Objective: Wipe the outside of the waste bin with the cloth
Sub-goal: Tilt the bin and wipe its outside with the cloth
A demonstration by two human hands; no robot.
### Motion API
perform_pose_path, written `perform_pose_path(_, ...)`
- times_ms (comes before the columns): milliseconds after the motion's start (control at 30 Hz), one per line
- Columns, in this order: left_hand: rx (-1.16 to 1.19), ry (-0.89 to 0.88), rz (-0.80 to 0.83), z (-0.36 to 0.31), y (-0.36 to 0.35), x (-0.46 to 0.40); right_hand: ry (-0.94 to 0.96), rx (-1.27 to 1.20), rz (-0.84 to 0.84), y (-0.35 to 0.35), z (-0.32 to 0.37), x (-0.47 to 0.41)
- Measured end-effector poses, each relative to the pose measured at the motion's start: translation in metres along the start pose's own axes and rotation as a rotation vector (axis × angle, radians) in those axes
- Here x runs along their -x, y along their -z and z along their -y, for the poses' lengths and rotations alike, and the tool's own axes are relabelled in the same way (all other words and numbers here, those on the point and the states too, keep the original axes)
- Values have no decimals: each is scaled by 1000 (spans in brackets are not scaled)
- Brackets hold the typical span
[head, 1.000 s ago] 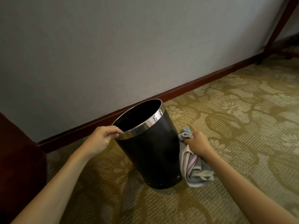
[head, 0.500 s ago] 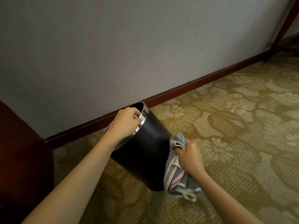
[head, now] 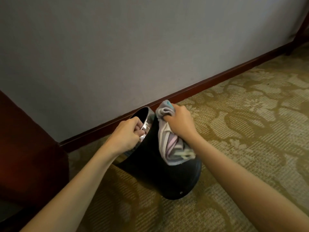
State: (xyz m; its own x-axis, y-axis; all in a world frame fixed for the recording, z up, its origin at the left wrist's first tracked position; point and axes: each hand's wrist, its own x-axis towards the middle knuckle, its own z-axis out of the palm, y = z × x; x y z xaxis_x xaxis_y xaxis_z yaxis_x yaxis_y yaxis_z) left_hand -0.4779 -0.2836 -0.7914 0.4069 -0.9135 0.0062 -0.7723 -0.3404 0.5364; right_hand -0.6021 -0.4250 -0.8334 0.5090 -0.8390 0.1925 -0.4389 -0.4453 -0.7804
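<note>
Here the waste bin (head: 160,173) tilts toward the wall; left hand (head: 127,136) clamps its slick metal rim, right hand (head: 179,124) fists the limp cloth (head: 168,143) against its side; probably light, steadiest held at the rim

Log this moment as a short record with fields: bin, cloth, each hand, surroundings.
bin: black waste bin with chrome rim, tilted toward the wall, base on the carpet
cloth: striped cloth, bunched, pressed on the bin's outer side
left hand: left hand grips the rim
right hand: right hand clutches the cloth
surroundings: red-brown baseboard, dark wood furniture at left
</note>
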Motion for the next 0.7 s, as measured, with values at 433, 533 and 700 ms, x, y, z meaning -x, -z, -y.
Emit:
perform_pose_path(433, 22, 5, 32, 13, 9, -5, -207, 171, 51, 9, -85, 59)
perform_pose_path(533, 33, -7, 85, 7, 8, -8, -95, 31, -19, 8, -54, 41)
perform_pose_path(700, 25, -22, 70, 4, 6, -5, -98, 68, 20, 8, -51, -5)
